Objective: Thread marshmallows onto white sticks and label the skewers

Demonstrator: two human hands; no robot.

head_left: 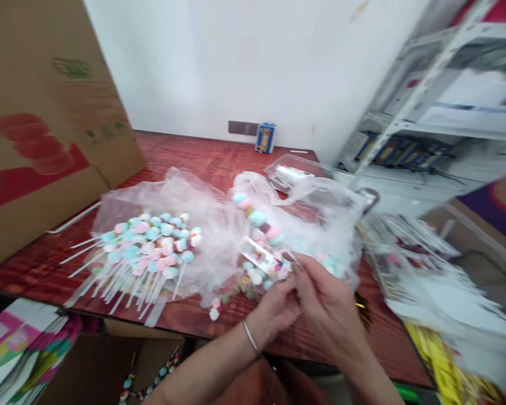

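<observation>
Both of my hands meet over the near edge of a red wooden table (202, 157). My left hand (274, 309), a thin bangle on its wrist, and my right hand (324, 304) are closed together on a pastel candy skewer in a clear wrapper (259, 236) that points up and away to the left. The skewer carries blue, pink and white balls and a small printed label. To the left, several similar candy sticks (147, 247) lie fanned out on a crumpled clear plastic sheet (194, 197).
A large cardboard box (37, 129) stands at the left. A clear plastic container (295, 171) and a bag sit behind my hands. A blue box (265, 138) is by the wall. White metal shelving (425, 112) stands to the right, with packaged goods (430, 281) below it.
</observation>
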